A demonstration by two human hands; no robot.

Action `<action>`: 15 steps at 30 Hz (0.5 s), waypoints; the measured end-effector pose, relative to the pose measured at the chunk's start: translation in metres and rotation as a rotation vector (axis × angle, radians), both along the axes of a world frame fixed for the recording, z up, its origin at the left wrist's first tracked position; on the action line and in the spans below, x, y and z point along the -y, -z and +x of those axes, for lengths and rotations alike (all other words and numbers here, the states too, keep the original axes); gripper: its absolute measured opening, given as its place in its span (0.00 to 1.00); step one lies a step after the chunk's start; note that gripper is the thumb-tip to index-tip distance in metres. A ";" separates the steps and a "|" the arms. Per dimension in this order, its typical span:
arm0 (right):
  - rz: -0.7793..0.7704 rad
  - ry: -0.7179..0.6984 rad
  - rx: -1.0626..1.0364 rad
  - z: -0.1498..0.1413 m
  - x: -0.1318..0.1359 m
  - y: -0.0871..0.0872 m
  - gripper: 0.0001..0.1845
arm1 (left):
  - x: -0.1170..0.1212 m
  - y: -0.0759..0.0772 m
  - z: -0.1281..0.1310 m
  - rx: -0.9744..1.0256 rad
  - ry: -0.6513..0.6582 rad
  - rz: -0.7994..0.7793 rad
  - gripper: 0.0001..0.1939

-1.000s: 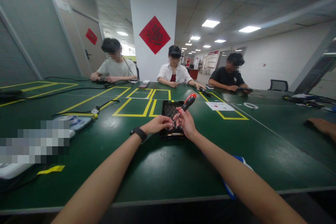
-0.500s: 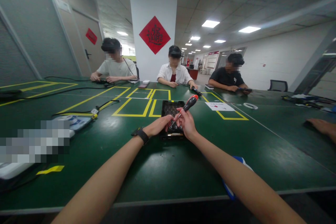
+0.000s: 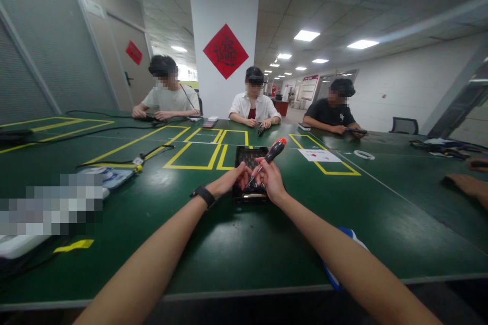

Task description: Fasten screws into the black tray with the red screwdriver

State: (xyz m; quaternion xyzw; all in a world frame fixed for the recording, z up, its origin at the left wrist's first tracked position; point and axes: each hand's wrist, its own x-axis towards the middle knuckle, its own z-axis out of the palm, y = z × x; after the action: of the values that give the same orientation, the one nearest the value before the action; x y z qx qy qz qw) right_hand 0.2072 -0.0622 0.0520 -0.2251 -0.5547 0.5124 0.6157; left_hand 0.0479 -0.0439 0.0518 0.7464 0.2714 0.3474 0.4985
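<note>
A screwdriver with a black and red handle is in my right hand, its handle slanting up to the right and its thin metal shaft pointing down to the left. Below both hands lies an open black case, with rows of small dark items inside that I cannot make out. My left hand, with a dark band on its wrist, is over the case's left side near the shaft's tip. Its fingers are bent together; whatever they pinch is hidden or too small to name.
Yellow tape outlines mark the green table. A white paper sheet and a white ring lie to the right. Cables and a blurred pale object are left. Three people sit opposite; another person's hand rests at far right.
My left hand has shifted slightly at the case, its fingers drawn up a little; the screwdriver has hardly moved. The person opposite in the middle has brought a dark object inward between both hands.
</note>
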 end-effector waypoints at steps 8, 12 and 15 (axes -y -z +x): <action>0.013 0.024 0.019 0.000 0.002 -0.001 0.14 | 0.005 -0.005 -0.002 -0.105 -0.009 0.051 0.17; 0.022 0.033 0.030 -0.002 0.003 -0.002 0.15 | 0.003 -0.002 -0.003 -0.121 0.004 0.050 0.16; 0.026 0.033 0.025 -0.001 0.003 -0.002 0.15 | 0.002 -0.001 -0.003 -0.128 0.005 0.073 0.17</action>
State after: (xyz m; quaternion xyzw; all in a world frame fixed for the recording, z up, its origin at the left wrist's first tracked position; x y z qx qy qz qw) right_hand 0.2059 -0.0649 0.0539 -0.2324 -0.5651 0.4923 0.6199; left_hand 0.0445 -0.0457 0.0526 0.7856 0.2882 0.3073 0.4532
